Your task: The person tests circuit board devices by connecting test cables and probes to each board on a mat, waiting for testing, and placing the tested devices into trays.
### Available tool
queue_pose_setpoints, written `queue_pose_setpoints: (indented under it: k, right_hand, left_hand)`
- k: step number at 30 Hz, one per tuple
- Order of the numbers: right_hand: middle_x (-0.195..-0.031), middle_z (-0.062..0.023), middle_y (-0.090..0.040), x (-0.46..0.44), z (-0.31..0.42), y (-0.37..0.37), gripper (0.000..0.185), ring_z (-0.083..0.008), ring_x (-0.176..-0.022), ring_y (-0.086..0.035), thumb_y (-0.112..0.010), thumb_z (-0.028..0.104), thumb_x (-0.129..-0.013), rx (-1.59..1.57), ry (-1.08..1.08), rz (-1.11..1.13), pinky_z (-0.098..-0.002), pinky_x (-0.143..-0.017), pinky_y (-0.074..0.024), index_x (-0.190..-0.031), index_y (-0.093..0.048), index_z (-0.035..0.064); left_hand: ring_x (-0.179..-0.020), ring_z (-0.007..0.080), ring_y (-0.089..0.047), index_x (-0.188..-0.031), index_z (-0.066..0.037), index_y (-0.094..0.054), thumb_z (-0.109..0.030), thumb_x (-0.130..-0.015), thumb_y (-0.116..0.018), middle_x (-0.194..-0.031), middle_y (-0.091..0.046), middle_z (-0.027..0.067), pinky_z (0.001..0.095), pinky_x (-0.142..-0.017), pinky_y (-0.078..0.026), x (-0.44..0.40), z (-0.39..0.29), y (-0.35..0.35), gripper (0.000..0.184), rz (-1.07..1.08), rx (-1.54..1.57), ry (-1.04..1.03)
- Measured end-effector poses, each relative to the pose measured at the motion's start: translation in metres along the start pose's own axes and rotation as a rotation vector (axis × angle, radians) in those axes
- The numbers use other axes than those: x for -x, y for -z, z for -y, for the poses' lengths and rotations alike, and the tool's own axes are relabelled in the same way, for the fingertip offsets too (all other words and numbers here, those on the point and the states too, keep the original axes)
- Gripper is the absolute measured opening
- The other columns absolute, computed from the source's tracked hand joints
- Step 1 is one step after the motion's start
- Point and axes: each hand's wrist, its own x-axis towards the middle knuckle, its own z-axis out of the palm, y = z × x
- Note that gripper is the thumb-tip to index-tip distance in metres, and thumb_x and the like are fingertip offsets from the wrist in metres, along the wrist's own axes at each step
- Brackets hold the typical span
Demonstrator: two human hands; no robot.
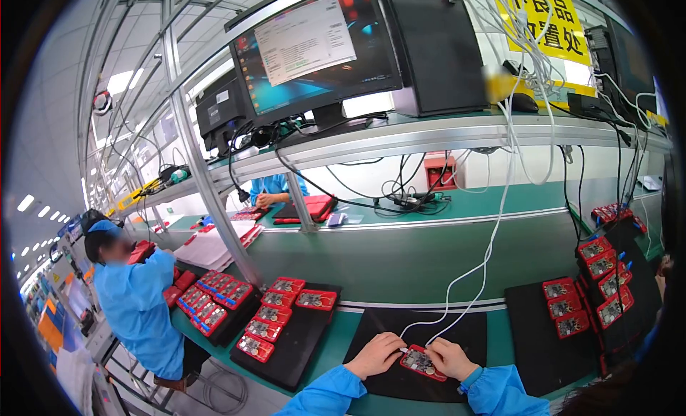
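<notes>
A red-framed circuit board [421,362] lies on a black mat [379,327] at the bottom centre. My left hand [380,354] pinches the end of a white cable at the board's left upper corner. At the board's right side, my right hand [450,359] has its fingers closed by the top edge, where a second white cable [457,318] comes down. What the right fingertips hold is too small to make out. Both cables hang from the shelf above.
Red-framed boards rest on a black mat [304,344] to the left and another mat [529,344] to the right. A monitor [314,51] stands on the metal shelf [400,136]. A person in blue [136,309] works at the left; another person's hands [271,199] show behind.
</notes>
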Motion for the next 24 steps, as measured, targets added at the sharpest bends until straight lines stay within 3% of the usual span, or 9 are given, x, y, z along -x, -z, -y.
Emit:
queue_pose_setpoints:
  k: [4, 6, 8, 11, 14, 16, 20, 22, 24]
  right_hand:
    - [-0.08, -0.0109, -0.059, 0.001, -0.003, 0.0, 0.008, -0.0287, -0.068, -0.062, -0.065, 0.012, -0.088, 0.02, 0.043, 0.027, -0.0356, -0.059, -0.0511, -0.088, -0.063, 0.0038]
    - [-0.085, -0.0112, -0.06, 0.002, -0.009, -0.005, 0.01, -0.0299, -0.075, -0.063, -0.062, 0.016, -0.091, 0.061, 0.09, 0.026, -0.0377, -0.064, -0.0529, -0.092, -0.063, 0.0054]
    - [-0.089, -0.0118, -0.058, 0.0, -0.011, -0.006, 0.012, -0.0325, -0.075, -0.062, -0.057, 0.017, -0.094, 0.007, 0.087, 0.054, -0.0399, -0.065, -0.0532, -0.097, -0.06, 0.0053]
    - [-0.097, -0.0139, -0.054, 0.002, -0.015, -0.01, 0.018, -0.0351, -0.087, -0.059, -0.05, 0.02, -0.098, -0.081, 0.018, 0.086, -0.0421, -0.074, -0.0505, -0.104, -0.055, 0.0037]
    - [-0.092, -0.0132, -0.055, 0.001, -0.019, -0.01, 0.015, -0.0306, -0.083, -0.059, -0.051, 0.016, -0.098, -0.126, 0.009, 0.077, -0.0377, -0.075, -0.0478, -0.098, -0.053, 0.0006]
    - [-0.086, -0.012, -0.058, 0.003, -0.015, -0.008, 0.014, -0.0273, -0.079, -0.06, -0.053, 0.014, -0.097, -0.341, -0.074, -0.004, -0.0363, -0.073, -0.0474, -0.095, -0.052, 0.0003]
    - [-0.083, -0.012, -0.06, 0.0, -0.018, -0.009, 0.014, -0.0246, -0.075, -0.06, -0.055, 0.013, -0.096, -0.32, -0.148, -0.086, -0.035, -0.068, -0.0465, -0.093, -0.052, 0.0003]
    - [-0.074, -0.0107, -0.056, -0.001, -0.022, -0.013, 0.015, -0.0225, -0.067, -0.055, -0.055, 0.014, -0.096, -0.337, -0.101, -0.168, -0.0348, -0.064, -0.0439, -0.09, -0.049, 0.0018]
    - [-0.073, -0.0097, -0.055, -0.002, -0.024, -0.013, 0.016, -0.0206, -0.067, -0.053, -0.055, 0.015, -0.097, -0.346, -0.121, -0.178, -0.0342, -0.063, -0.0434, -0.09, -0.048, 0.002]
  left_hand:
    - [-0.103, 0.0264, -0.058, -0.108, -0.007, -0.063, -0.013, -0.085, -0.065, -0.104, -0.062, 0.0079, 0.0411, -0.092, -0.043, -0.008, 0.022, -0.002, 0.024, 0.151, -0.053, -0.141]
    - [-0.103, 0.0245, -0.058, -0.104, -0.009, -0.064, -0.013, -0.083, -0.066, -0.105, -0.063, 0.0062, 0.0369, -0.088, -0.044, -0.012, 0.023, 0.002, 0.022, 0.134, -0.075, -0.184]
    - [-0.11, 0.0286, -0.056, -0.111, -0.007, -0.063, -0.023, -0.08, -0.071, -0.111, -0.062, 0.0108, 0.0397, -0.095, -0.043, -0.004, 0.049, -0.01, 0.035, 0.172, -0.029, -0.195]
    - [-0.101, 0.0308, -0.056, -0.108, -0.004, -0.06, -0.016, -0.083, -0.066, -0.106, -0.061, 0.0135, 0.04, -0.089, -0.045, -0.028, 0.029, -0.01, 0.028, 0.199, 0.089, -0.33]
    - [-0.087, 0.0342, -0.056, -0.103, 0.001, -0.056, -0.005, -0.087, -0.059, -0.098, -0.059, 0.0176, 0.0404, -0.08, -0.047, -0.022, 0.002, 0.007, 0.017, 0.047, 0.127, -0.27]
    - [-0.089, 0.0423, -0.054, -0.094, 0.001, -0.054, -0.001, -0.08, -0.061, -0.097, -0.056, 0.022, 0.045, -0.081, -0.045, -0.024, -0.009, 0.012, 0.016, 0.095, 0.153, -0.187]
    - [-0.089, 0.0422, -0.053, -0.092, 0.001, -0.053, -0.001, -0.08, -0.061, -0.093, -0.054, 0.022, 0.0445, -0.08, -0.045, -0.025, -0.019, 0.017, 0.015, 0.209, 0.155, -0.098]
    - [-0.084, 0.0412, -0.056, -0.093, -0.001, -0.054, -0.004, -0.081, -0.061, -0.09, -0.055, 0.0218, 0.0435, -0.073, -0.047, -0.022, -0.018, 0.015, 0.015, 0.208, 0.151, -0.118]
    - [-0.076, 0.039, -0.06, -0.095, -0.004, -0.055, -0.008, -0.082, -0.061, -0.086, -0.057, 0.02, 0.0424, -0.064, -0.048, -0.016, -0.022, 0.015, 0.015, 0.24, 0.118, 0.026]
